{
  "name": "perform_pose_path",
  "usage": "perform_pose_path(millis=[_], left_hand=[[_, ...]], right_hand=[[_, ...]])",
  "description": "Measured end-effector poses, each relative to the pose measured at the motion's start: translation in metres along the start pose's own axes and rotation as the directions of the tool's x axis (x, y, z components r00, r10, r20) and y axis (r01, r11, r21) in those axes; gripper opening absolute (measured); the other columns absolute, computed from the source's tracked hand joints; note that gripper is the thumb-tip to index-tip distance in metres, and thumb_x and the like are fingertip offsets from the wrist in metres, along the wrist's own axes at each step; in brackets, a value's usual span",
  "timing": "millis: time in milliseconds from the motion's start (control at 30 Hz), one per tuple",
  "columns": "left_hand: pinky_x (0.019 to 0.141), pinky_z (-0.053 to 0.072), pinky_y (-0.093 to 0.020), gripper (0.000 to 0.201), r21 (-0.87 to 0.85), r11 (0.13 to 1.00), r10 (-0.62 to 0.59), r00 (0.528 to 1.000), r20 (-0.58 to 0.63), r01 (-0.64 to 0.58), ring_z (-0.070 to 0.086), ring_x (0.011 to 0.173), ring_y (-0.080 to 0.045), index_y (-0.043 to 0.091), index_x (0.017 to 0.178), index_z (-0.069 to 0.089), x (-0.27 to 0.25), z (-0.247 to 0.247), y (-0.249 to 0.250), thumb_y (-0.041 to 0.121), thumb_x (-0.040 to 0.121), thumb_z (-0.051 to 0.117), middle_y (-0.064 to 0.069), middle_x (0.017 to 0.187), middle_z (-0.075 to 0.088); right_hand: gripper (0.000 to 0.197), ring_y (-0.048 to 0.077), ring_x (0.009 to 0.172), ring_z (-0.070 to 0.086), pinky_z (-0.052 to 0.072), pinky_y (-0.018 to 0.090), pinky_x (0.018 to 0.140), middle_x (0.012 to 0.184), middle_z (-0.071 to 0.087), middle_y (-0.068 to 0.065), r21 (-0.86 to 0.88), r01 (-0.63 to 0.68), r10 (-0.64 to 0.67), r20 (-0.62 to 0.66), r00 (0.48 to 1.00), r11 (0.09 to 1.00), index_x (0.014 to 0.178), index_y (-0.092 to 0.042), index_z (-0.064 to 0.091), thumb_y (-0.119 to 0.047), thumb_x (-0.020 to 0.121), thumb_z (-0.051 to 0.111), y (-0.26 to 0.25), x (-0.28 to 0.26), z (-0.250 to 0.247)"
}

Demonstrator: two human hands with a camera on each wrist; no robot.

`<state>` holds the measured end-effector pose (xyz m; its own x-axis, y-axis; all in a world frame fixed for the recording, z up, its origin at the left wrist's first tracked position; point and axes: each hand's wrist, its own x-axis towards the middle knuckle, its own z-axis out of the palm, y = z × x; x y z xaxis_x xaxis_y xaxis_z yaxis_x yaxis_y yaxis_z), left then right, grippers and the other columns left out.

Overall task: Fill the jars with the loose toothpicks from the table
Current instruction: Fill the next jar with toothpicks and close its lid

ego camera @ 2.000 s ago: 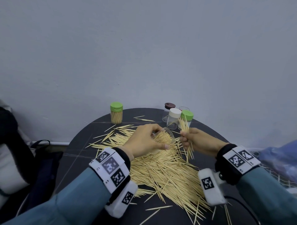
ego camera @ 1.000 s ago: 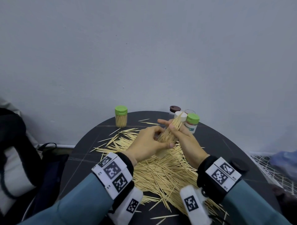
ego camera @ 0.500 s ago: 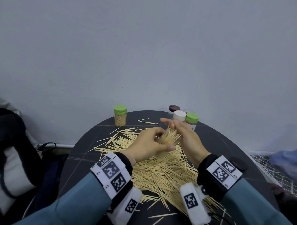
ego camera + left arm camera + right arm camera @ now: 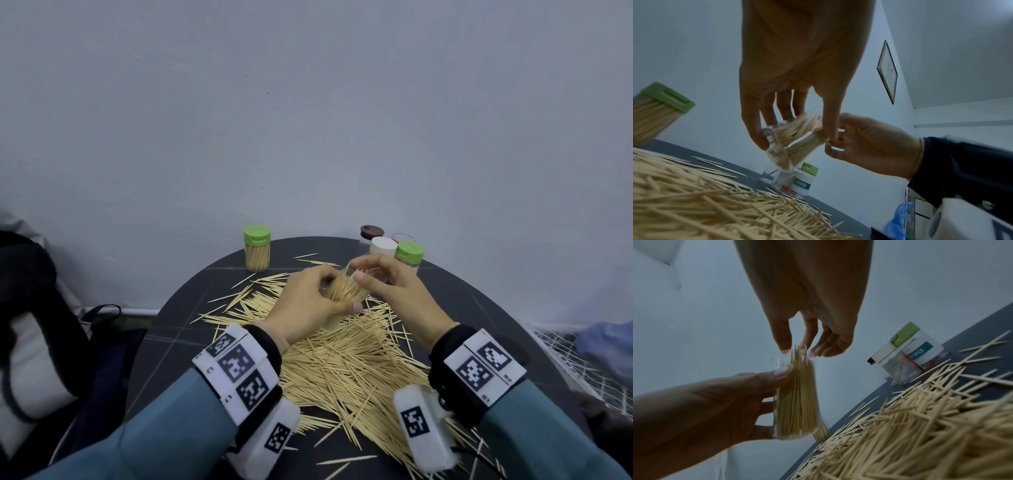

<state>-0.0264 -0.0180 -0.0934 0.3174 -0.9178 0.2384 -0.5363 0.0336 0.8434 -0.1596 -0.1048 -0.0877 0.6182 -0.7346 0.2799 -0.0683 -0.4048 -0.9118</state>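
Observation:
My left hand [image 4: 337, 291] grips a clear jar [image 4: 334, 320] packed with toothpicks, lifted and tilted above the loose toothpick pile [image 4: 342, 363] on the dark round table [image 4: 164, 359]. My right hand [image 4: 358, 270] is at the jar's mouth, thumb and fingertips pinching the protruding toothpick tips. The right wrist view shows the jar [image 4: 795, 402] nearly full, with the right hand [image 4: 799, 352] on the tips and the left hand [image 4: 715, 402] around its side. In the left wrist view the left hand [image 4: 795, 138] wraps the jar [image 4: 781, 155].
A full green-lidded jar [image 4: 257, 248] stands at the back left. Brown-lidded [image 4: 369, 230], white-lidded [image 4: 383, 246] and green-lidded [image 4: 409, 251] jars cluster at the back right by the wall. A black bag [image 4: 34, 325] sits left of the table, a wire rack [image 4: 565, 359] right.
My right hand brought a bundle of toothpicks from beside the jar to its mouth and slid it in. Now only the tips stick out under the fingertips. The left hand kept holding the jar.

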Motion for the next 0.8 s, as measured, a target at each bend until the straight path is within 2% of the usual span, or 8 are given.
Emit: perform_pose_path(millis=[67,167,200,367,500,600,700,800], left_hand=[[0.058,0.037,-0.006,0.048,0.032,0.999,-0.019,0.999,-0.038,0.02,0.054,0.082,-0.005,0.017,0.109,0.064,0.001,-0.0007,-0.0009,0.032,0.068,0.083,0.004,0.101,0.065],[0.055,0.039,-0.007,0.049,0.072,0.997,-0.031,0.997,-0.071,0.037,0.054,0.077,0.0,0.019,0.108,0.064,0.0016,-0.0022,-0.0027,0.032,0.065,0.085,0.005,0.099,0.065],[0.055,0.04,-0.006,0.049,0.081,0.996,-0.034,0.997,-0.071,0.04,0.054,0.077,0.001,0.019,0.108,0.064,0.0013,-0.0028,-0.0029,0.031,0.065,0.085,0.005,0.1,0.065],[0.062,0.036,-0.009,0.049,0.143,0.99,-0.018,1.0,-0.001,0.018,0.056,0.083,-0.005,0.019,0.11,0.064,-0.0033,-0.0058,-0.0009,0.027,0.066,0.084,0.007,0.1,0.065],[0.066,0.041,-0.013,0.043,0.157,0.988,-0.02,0.995,0.095,0.005,0.058,0.086,-0.005,0.022,0.105,0.065,-0.0057,-0.0046,0.0028,0.025,0.067,0.084,0.011,0.093,0.063],[0.07,0.045,-0.02,0.044,0.143,0.989,-0.035,0.996,0.078,0.024,0.06,0.09,-0.01,0.021,0.105,0.065,-0.0039,-0.0051,0.0023,0.027,0.066,0.085,0.008,0.095,0.066],[0.064,0.041,-0.012,0.049,0.102,0.994,-0.031,0.998,0.047,0.026,0.06,0.09,-0.009,0.02,0.109,0.066,-0.0025,-0.0068,0.0013,0.029,0.064,0.085,0.006,0.1,0.067],[0.058,0.037,-0.006,0.05,0.103,0.995,-0.023,0.999,0.037,0.019,0.058,0.086,-0.004,0.021,0.11,0.066,-0.003,-0.0077,0.0022,0.03,0.065,0.085,0.008,0.1,0.066]], right_hand=[[0.011,-0.003,0.073,0.056,0.048,0.014,0.065,0.091,0.062,0.004,-0.047,0.019,-0.019,-0.003,1.0,0.999,0.096,-0.02,0.064,-0.013,0.086,0.063,0.0005,0.0002,-0.0014],[0.011,0.01,0.08,0.057,0.049,0.026,0.074,0.086,0.062,0.002,-0.127,0.03,-0.025,0.042,0.999,0.991,0.086,-0.024,0.065,-0.013,0.085,0.066,0.001,-0.0006,-0.0035],[0.011,0.012,0.079,0.057,0.049,0.026,0.074,0.083,0.062,0.001,-0.161,0.038,-0.031,0.05,0.998,0.986,0.084,-0.025,0.065,-0.014,0.084,0.067,0.0006,-0.0011,-0.0043],[0.008,-0.001,0.065,0.058,0.047,0.012,0.064,0.073,0.067,-0.004,-0.298,0.095,-0.088,0.038,0.995,0.95,0.077,-0.021,0.068,-0.014,0.079,0.073,-0.0016,-0.0034,-0.0056],[0.002,0.002,0.064,0.062,0.05,0.015,0.063,0.072,0.07,0.001,-0.287,0.109,-0.125,-0.036,0.992,0.952,0.077,-0.013,0.073,-0.013,0.077,0.075,-0.0026,-0.0037,-0.0051],[0.002,-0.002,0.059,0.06,0.049,0.011,0.061,0.068,0.069,-0.002,-0.218,0.114,-0.119,-0.013,0.993,0.969,0.077,-0.01,0.073,-0.01,0.076,0.075,-0.0061,-0.0039,-0.0064],[0.001,0.0,0.06,0.061,0.049,0.013,0.061,0.066,0.069,-0.005,-0.224,0.096,-0.081,0.077,0.994,0.97,0.077,-0.012,0.073,-0.011,0.077,0.074,-0.0083,-0.0043,-0.0069],[0.004,0.002,0.062,0.057,0.046,0.016,0.059,0.072,0.07,0.0,-0.266,0.109,-0.092,0.075,0.993,0.958,0.082,-0.017,0.074,-0.015,0.078,0.073,-0.0082,-0.0034,-0.0081]])
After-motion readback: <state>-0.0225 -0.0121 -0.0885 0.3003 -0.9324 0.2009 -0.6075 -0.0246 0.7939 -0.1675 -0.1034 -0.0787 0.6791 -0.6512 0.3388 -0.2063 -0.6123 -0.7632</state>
